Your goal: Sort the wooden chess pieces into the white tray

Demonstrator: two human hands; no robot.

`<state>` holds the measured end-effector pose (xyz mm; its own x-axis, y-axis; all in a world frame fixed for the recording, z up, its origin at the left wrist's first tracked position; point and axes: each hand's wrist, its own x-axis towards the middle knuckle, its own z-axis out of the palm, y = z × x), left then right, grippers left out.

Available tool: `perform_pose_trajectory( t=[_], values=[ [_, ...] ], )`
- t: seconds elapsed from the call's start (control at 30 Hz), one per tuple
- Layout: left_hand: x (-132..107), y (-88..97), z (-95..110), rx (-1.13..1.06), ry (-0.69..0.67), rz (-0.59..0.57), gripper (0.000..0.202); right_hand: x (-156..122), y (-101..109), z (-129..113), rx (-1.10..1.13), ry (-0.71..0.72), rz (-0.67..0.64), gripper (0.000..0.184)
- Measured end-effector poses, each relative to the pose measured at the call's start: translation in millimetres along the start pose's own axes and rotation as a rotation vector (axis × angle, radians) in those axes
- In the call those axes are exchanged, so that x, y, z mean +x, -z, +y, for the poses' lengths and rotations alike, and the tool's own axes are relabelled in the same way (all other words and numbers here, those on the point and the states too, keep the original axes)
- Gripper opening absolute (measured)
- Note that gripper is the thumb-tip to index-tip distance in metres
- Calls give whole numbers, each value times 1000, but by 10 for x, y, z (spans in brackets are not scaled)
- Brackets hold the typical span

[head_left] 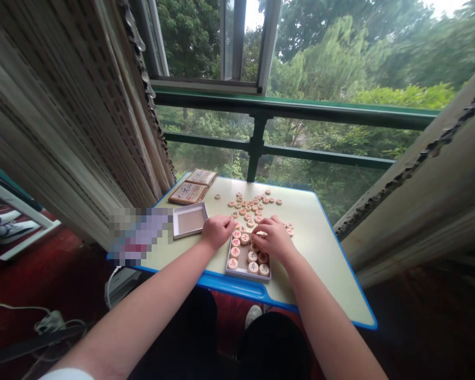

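Round wooden Chinese chess pieces with red and black characters partly fill a shallow box tray (243,260) at the table's near side. A column of red pieces (235,252) lies along its left wall, black ones (253,256) to the right. My left hand (219,230) is closed at the tray's far left corner, fingertips beside a red piece (236,225); whatever they pinch is hidden. Over the tray's far right part, my right hand (275,236) curls its fingers down on a chess piece (254,246), which they partly cover. More loose pieces (248,207) lie scattered beyond the tray.
A box lid (190,219) lies left of my left hand. Behind it sits a folded wooden chessboard case (192,188). A blurred purple patch (148,235) covers the table's left edge. The blue-rimmed table (320,264) stands against a green railing (301,111), with curtains on both sides.
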<state>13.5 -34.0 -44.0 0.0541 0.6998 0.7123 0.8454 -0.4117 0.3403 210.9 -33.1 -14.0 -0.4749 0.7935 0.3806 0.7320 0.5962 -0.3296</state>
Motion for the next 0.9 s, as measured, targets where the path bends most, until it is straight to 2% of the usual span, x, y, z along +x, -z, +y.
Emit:
perform_pose_trajectory(
  t=[0.3, 0.4, 0.5, 0.63, 0.8, 0.9],
  values=[
    [-2, 22, 14, -23, 10, -20, 41, 2, 36, 30, 72, -34, -80, 8],
    [-5, 15, 10, -24, 30, -32, 42, 2, 44, 63, 122, -47, -42, 8],
    [-10, 4, -1, -39, 44, -38, 42, 4, 47, 156, 169, -105, 67, 11],
    [-17, -4, -17, -64, 32, -22, 42, 5, 39, 378, 101, -278, 216, 15],
    [-15, 9, -37, -52, 57, 6, 44, -26, 39, 607, 18, -474, 506, 42],
    [1, 13, -63, -128, 80, 15, 42, -54, 47, 695, 48, -627, 680, 53]
  ],
)
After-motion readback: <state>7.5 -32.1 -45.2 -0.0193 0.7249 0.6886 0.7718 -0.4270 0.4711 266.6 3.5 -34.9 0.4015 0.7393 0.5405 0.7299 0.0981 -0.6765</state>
